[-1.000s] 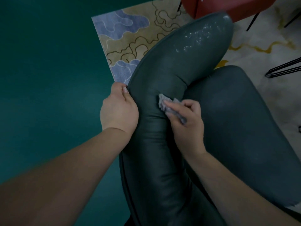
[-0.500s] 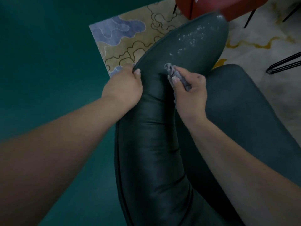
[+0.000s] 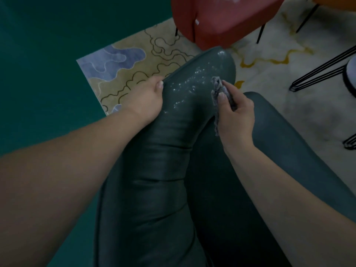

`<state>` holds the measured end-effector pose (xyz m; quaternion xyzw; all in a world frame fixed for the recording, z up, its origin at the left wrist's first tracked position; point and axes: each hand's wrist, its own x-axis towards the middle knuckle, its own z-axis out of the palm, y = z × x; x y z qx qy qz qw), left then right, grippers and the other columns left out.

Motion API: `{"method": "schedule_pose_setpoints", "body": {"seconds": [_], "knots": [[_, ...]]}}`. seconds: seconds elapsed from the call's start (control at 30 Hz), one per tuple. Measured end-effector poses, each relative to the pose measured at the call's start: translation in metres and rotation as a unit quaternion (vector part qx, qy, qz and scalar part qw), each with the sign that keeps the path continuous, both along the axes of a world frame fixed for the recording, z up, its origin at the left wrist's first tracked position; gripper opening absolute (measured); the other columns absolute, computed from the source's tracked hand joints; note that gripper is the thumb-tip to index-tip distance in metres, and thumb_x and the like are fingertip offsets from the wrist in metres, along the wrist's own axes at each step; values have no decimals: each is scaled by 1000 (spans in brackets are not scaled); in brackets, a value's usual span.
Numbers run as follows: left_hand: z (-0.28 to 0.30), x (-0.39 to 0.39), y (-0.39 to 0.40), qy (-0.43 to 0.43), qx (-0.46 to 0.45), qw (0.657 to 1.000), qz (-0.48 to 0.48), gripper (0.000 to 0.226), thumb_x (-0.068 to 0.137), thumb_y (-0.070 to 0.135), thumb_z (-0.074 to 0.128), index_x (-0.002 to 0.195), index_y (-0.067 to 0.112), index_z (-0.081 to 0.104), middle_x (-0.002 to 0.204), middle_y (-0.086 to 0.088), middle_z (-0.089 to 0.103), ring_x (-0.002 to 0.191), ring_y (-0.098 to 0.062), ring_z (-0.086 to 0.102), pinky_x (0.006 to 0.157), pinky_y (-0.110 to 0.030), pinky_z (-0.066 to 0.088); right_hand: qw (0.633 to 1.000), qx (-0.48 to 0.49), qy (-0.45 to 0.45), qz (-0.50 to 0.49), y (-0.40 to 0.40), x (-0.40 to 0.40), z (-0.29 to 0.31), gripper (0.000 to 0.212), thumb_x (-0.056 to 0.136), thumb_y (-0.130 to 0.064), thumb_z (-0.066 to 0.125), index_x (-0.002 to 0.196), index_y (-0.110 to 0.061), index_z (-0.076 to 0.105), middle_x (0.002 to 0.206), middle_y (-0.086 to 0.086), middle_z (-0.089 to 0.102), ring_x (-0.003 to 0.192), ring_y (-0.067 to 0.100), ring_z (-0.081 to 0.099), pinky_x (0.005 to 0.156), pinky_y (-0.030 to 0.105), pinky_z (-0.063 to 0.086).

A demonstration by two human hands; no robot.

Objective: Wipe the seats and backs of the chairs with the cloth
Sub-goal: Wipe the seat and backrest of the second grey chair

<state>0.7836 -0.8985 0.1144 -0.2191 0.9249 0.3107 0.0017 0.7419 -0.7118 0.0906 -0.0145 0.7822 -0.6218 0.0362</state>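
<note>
Pinching a bunched grey cloth (image 3: 219, 89) in its grip, the right hand (image 3: 236, 114) is pressing it against the dark green leather chair back (image 3: 173, 135), beside white specks. The left hand (image 3: 146, 101) is clasping the back's outer edge.

Right hand (image 3: 236, 114) presses cloth (image 3: 218, 87) on dark chair back (image 3: 169, 143).

Home lounge/dining rm – patterned rug (image 3: 134, 68), padded chairs: dark green (image 3: 173, 151), red (image 3: 221, 22).
</note>
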Motion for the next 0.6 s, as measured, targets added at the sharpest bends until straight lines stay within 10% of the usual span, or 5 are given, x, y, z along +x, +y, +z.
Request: {"method": "schedule_pose_setpoints", "body": {"seconds": [0.1,0.3,0.6], "knots": [[0,-1,-1,19,31,999,17,38,103,26,29,133,20,52,127,-6,56,115,-21,49,92,-24,34,999,27,15,-26,-22,-30,2,30,95,-24,55,124,-30,59,116,-2,41,101,-4,49,81,-5,34],[-1,-2,-4,39,117,990,62,33,101,24,37,124,29,60,114,9,61,107,-10,54,92,-23,39,991,84,98,19,-60,8,-13,38,90,-13,59,123,-32,60,111,2,37,101,21,43,95,24,40],[-5,-2,-6,52,154,982,93,34,99,24,41,124,33,62,113,13,62,109,-7,54,96,-23,40,974,175,142,-20,-71,-59,-7,33,92,-20,57,120,-36,63,114,2,41,98,16,35,90,27,37]]}}
